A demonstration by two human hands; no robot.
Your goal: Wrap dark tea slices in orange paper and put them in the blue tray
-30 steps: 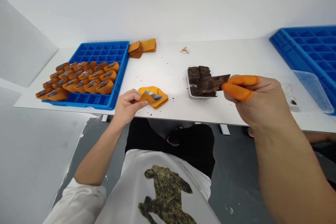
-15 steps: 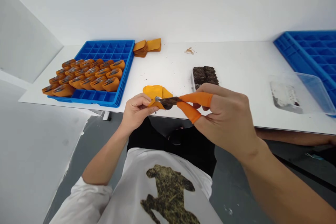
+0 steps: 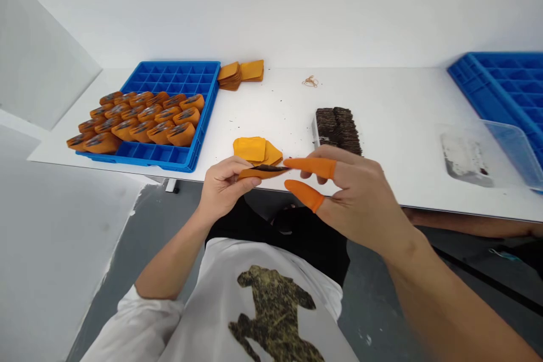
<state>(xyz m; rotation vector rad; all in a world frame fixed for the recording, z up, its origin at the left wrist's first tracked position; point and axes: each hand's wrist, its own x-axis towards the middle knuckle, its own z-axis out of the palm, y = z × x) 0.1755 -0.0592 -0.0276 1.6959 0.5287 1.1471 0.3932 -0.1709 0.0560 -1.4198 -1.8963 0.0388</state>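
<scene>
My left hand (image 3: 224, 184) pinches a small orange pouch (image 3: 263, 174) just above the table's front edge. A thin dark piece (image 3: 271, 168) lies along the pouch's opening, most of it inside. My right hand (image 3: 356, 192) wears orange finger cots on thumb and index finger. Those two fingers are apart, the index tip at the right end of the pouch and the thumb lower, clear of it. Just behind the pouch are a few flat yellow-orange pouches (image 3: 250, 149). Beyond my right hand, a white container holds dark thin pieces (image 3: 337, 127) stacked in rows.
A blue divided tray (image 3: 193, 153) at left holds several filled orange pouches. Stacked orange pouches (image 3: 252, 70) lie beside it, and rubber bands (image 3: 311, 81) near the wall. At right are a clear plastic box (image 3: 504, 153) and another blue tray (image 3: 479, 85). Another person's limb (image 3: 466, 222) shows below the table.
The dark piece has gone deeper into the pouch. My right thumb has come away from it, and the pouch has turned more level and edge-on.
</scene>
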